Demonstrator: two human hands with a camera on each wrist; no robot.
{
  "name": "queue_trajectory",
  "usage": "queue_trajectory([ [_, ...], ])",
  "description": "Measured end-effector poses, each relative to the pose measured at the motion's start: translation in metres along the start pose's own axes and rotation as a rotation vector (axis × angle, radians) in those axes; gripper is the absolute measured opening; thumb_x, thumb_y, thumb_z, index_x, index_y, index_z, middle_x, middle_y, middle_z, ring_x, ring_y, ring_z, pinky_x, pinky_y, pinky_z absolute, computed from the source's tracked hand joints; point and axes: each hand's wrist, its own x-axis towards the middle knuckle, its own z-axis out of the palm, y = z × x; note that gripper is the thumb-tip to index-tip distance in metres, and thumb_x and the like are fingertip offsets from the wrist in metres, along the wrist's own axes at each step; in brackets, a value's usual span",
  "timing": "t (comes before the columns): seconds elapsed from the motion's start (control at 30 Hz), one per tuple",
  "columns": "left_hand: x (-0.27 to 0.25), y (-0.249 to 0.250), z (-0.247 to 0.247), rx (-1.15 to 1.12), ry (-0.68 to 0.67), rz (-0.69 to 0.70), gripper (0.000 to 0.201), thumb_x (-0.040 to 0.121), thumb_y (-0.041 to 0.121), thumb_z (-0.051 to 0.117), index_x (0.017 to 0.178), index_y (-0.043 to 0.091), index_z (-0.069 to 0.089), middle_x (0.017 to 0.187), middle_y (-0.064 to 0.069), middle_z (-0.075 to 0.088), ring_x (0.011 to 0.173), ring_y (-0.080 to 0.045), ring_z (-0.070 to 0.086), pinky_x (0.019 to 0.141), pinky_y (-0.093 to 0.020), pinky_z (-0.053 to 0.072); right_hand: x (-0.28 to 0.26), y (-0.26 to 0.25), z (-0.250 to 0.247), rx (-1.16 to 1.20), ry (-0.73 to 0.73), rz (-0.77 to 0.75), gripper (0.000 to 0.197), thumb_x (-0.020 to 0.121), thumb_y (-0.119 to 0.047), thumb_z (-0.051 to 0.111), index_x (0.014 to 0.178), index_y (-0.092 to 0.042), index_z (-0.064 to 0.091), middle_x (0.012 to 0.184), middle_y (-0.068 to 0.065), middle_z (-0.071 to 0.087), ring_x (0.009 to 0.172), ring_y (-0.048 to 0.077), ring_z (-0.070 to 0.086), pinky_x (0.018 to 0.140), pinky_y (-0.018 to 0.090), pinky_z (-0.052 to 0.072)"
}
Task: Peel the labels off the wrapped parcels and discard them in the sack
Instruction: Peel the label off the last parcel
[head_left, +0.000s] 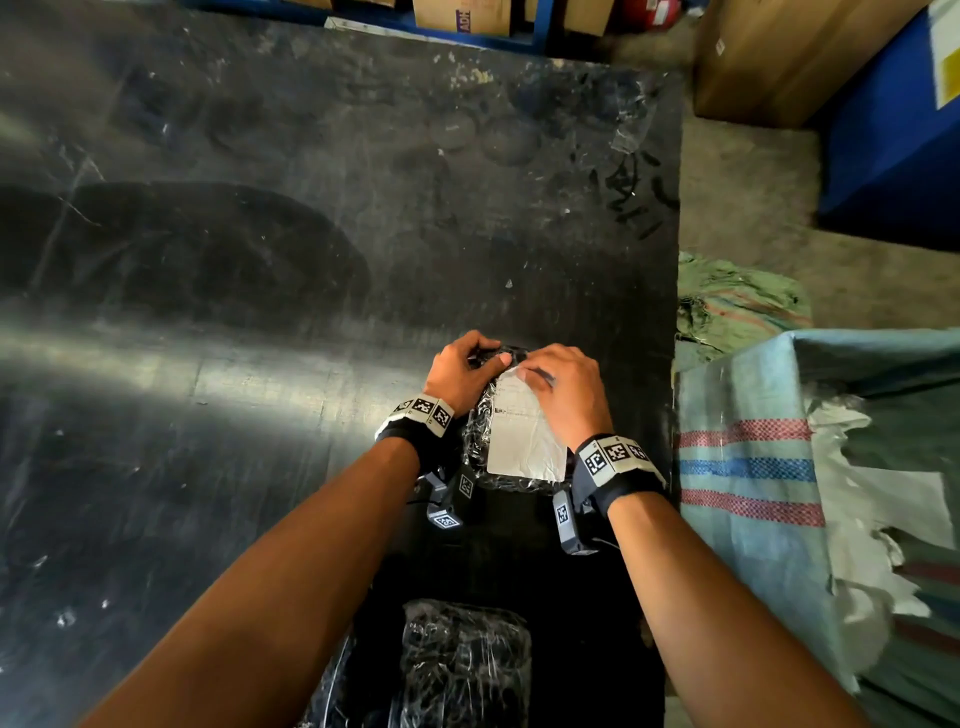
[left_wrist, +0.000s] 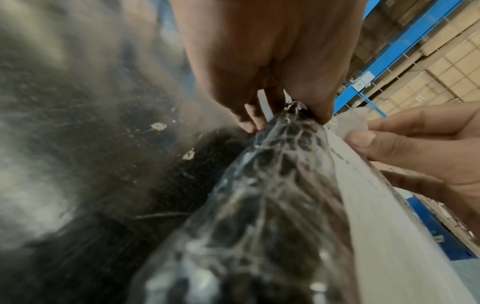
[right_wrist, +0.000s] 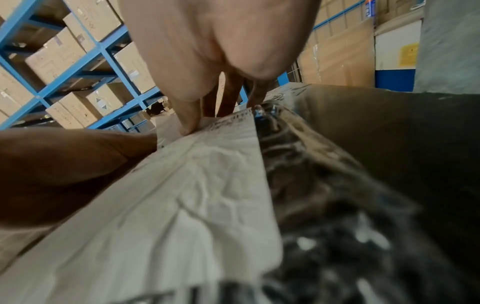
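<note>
Pinching the shipping label (head_left: 524, 431) far corner with right hand (head_left: 566, 387), long axis running wristward; left hand (head_left: 457, 371) gripping bubble-wrapped parcel (head_left: 475, 441).

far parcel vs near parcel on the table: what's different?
The far parcel carries a white label; the near parcel shows none on its visible face. Both hands, left and right, hold the far parcel at its top end; the near parcel lies untouched. Both are dark and wrapped in clear film.
</note>
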Motion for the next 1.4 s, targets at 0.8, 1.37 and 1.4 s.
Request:
queue_trajectory([
  [0.8,0.001,0.016,0.003,0.200,0.069,-0.012,0.021,0.085,0.040,0.073,0.094,0.022,0.069,0.096,0.003,0.073,0.090,-0.013,0.065,0.077,-0.021,0.043,-0.066,-0.017,-0.035,-0.083,0.108,-0.321,0.004,0.085,-0.013,0.077,0.086,-0.015,0.075,0.085,-0.002,0.063,0.081,0.018,0.057,0.080,0.040,0.048],
  [1.37,-0.061,-0.019,0.016,0.161,0.053,0.042,0.068,0.096,0.056,0.047,0.152,0.018,0.032,0.139,-0.010,0.058,0.120,-0.026,0.061,0.098,-0.045,0.052,-0.043,-0.022,-0.026,-0.043,0.072,-0.092,0.015,0.096,-0.033,0.063,0.096,-0.023,0.073,0.091,-0.007,0.063,0.085,0.016,0.061,0.067,0.039,0.054],
  [1.4,-0.061,-0.022,0.017,0.165,0.061,0.037,0.068,0.096,0.057,0.046,0.151,0.019,0.033,0.138,-0.010,0.058,0.119,-0.026,0.061,0.097,-0.046,0.052,-0.042,-0.023,-0.026,-0.056,0.062,-0.097,0.016,0.097,-0.034,0.061,0.096,-0.024,0.073,0.091,-0.007,0.063,0.086,0.016,0.062,0.066,0.040,0.054],
])
